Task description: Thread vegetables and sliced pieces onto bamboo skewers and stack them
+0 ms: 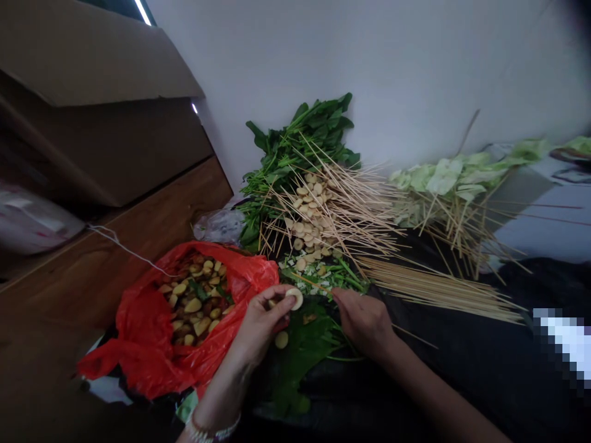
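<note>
My left hand (269, 314) pinches a round, pale potato slice (295, 299) between thumb and fingers; part of another slice shows behind the fingers. My right hand (364, 323) grips a thin bamboo skewer (311, 283), whose one end points left above the slice and whose tail sticks out behind the wrist. The skewer appears apart from the slice. A loose slice (281, 339) lies just below my left hand, beside a large green leaf (302, 351). Left of my left hand, an opened red plastic bag (141, 307) holds many cut potato pieces (198, 301).
Skewered slices (314, 209) are piled ahead, their sticks pointing right. Leafy greens (305, 138) lean at the wall. Bare skewers (443, 289) lie at right, below skewered cabbage (446, 175). Chopped greens (314, 277) sit midway. A cardboard box (101, 135) stands left.
</note>
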Motion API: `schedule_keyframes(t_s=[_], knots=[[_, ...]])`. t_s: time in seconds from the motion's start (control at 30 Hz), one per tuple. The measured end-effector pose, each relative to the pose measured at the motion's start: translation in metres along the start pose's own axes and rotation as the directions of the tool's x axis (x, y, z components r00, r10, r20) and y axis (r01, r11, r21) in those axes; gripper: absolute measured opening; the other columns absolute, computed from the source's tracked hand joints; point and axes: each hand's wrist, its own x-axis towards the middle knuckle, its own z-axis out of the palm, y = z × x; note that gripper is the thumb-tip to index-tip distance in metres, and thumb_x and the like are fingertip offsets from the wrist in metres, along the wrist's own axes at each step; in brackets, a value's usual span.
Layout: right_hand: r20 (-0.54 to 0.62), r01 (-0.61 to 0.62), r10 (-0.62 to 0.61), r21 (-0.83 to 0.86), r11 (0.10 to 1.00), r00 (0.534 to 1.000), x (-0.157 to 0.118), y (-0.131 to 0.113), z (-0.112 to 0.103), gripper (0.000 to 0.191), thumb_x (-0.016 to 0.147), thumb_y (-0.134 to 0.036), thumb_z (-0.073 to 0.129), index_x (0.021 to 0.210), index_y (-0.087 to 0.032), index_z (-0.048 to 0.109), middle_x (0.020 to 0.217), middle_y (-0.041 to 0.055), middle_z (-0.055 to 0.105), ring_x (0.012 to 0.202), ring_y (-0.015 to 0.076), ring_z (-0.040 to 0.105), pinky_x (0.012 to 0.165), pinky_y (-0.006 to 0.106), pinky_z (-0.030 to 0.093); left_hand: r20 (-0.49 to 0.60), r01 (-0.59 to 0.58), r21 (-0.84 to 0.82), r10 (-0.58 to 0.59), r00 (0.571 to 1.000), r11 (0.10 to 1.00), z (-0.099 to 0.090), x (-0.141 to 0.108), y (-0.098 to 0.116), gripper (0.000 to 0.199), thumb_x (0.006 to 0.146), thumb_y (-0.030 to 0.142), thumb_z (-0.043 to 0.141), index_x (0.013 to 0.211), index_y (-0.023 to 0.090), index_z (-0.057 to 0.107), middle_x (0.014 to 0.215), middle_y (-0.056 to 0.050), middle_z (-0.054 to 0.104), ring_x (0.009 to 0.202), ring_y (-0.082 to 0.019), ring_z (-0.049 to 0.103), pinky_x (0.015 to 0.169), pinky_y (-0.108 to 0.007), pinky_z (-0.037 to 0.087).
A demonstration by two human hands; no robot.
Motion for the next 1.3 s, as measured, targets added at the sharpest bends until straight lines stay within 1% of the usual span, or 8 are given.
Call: schedule_keyframes(t_s=[0.17, 0.4, 0.5, 0.67, 0.77, 0.87, 1.0, 1.3], knots=[[0.006, -0.007, 0.007, -0.019, 1.0, 1.0, 0.001, 0.001, 0.0, 0.021, 0.092, -0.006, 0.046, 0.102, -0.012, 0.064, 0.079, 0.0059, 0.071, 0.068, 0.0133, 0.066, 0.065, 0.024, 0.047, -0.186, -0.222, 0.383, 0.31, 0.932, 0.897, -0.031, 0.002, 0.034, 0.039, 0.062, 0.042, 0.084, 0.09, 0.017, 0.076, 0.086, -0.006, 0.075, 0.071, -0.016, 0.066, 0.066, -0.025, 0.054], [-0.002, -0.031, 0.031, -0.06, 0.998, 1.0, 0.001, 0.007, -0.002, 0.021, 0.092, -0.007, 0.049, 0.106, -0.012, 0.064, 0.079, 0.0045, 0.071, 0.063, 0.0127, 0.064, 0.062, 0.024, 0.045, -0.157, -0.238, 0.676, 0.452, 0.878, 0.698, -0.045, 0.011, 0.042, 0.04, 0.071, 0.049, 0.073, 0.095, 0.018, 0.076, 0.085, -0.006, 0.076, 0.066, -0.016, 0.064, 0.06, -0.024, 0.048], [0.007, -0.035, 0.035, -0.069, 0.997, 0.999, 0.001, 0.008, -0.002, 0.021, 0.092, -0.008, 0.049, 0.107, -0.012, 0.063, 0.079, 0.0041, 0.071, 0.062, 0.0128, 0.064, 0.061, 0.025, 0.045, -0.166, -0.167, 0.862, 0.578, 0.799, 0.479, -0.074, 0.014, 0.048, 0.036, 0.072, 0.048, 0.071, 0.095, 0.021, 0.077, 0.086, -0.005, 0.075, 0.061, -0.017, 0.061, 0.056, -0.024, 0.043], [0.025, -0.035, 0.037, -0.081, 0.996, 0.999, 0.002, 0.008, -0.002, 0.02, 0.093, -0.009, 0.049, 0.105, -0.012, 0.065, 0.079, 0.005, 0.071, 0.064, 0.0127, 0.064, 0.06, 0.024, 0.045, -0.239, 0.028, 0.911, 0.47, 0.849, 0.412, -0.114, 0.013, 0.07, 0.03, 0.063, 0.043, 0.081, 0.087, 0.024, 0.078, 0.072, -0.004, 0.071, 0.07, -0.023, 0.062, 0.057, -0.025, 0.039], [0.021, -0.039, 0.041, -0.087, 0.995, 0.999, 0.002, 0.007, -0.002, 0.021, 0.092, -0.008, 0.049, 0.103, -0.013, 0.066, 0.079, 0.0051, 0.071, 0.065, 0.0126, 0.065, 0.06, 0.024, 0.045, -0.33, -0.06, 0.761, 0.465, 0.822, 0.646, -0.105, 0.01, 0.075, 0.04, 0.067, 0.04, 0.078, 0.103, 0.024, 0.073, 0.088, -0.004, 0.07, 0.079, -0.021, 0.062, 0.061, -0.023, 0.044], [0.01, -0.025, 0.026, -0.089, 0.996, 1.0, 0.002, 0.006, -0.003, 0.021, 0.092, -0.009, 0.05, 0.104, -0.012, 0.066, 0.079, 0.005, 0.071, 0.063, 0.0127, 0.064, 0.06, 0.024, 0.045, -0.195, -0.134, 0.111, 0.154, 0.969, 0.985, -0.073, 0.007, 0.063, 0.039, 0.075, 0.031, 0.072, 0.112, 0.02, 0.067, 0.091, -0.005, 0.069, 0.072, -0.016, 0.063, 0.06, -0.023, 0.051], [-0.021, -0.003, 0.001, -0.088, 0.996, 1.0, 0.003, 0.004, -0.006, 0.021, 0.092, -0.008, 0.051, 0.108, -0.011, 0.064, 0.081, 0.0056, 0.072, 0.065, 0.0127, 0.064, 0.062, 0.024, 0.045, 0.086, 0.121, -0.335, -0.097, 0.992, 0.934, -0.03, 0.01, 0.033, 0.029, 0.077, 0.003, 0.065, 0.104, 0.01, 0.069, 0.09, -0.009, 0.071, 0.085, -0.015, 0.069, 0.079, -0.022, 0.057], [-0.014, 0.02, -0.021, -0.081, 0.997, 1.0, 0.001, 0.002, -0.005, 0.028, 0.089, -0.006, 0.047, 0.112, -0.011, 0.063, 0.069, 0.0016, 0.065, 0.059, 0.0118, 0.059, 0.057, 0.026, 0.04, -0.013, 0.139, -0.489, -0.167, 0.986, 0.861, -0.004, 0.027, 0.013, 0.023, 0.09, 0.0, 0.051, 0.096, 0.01, 0.071, 0.101, -0.01, 0.074, 0.092, -0.016, 0.072, 0.081, -0.02, 0.059]])
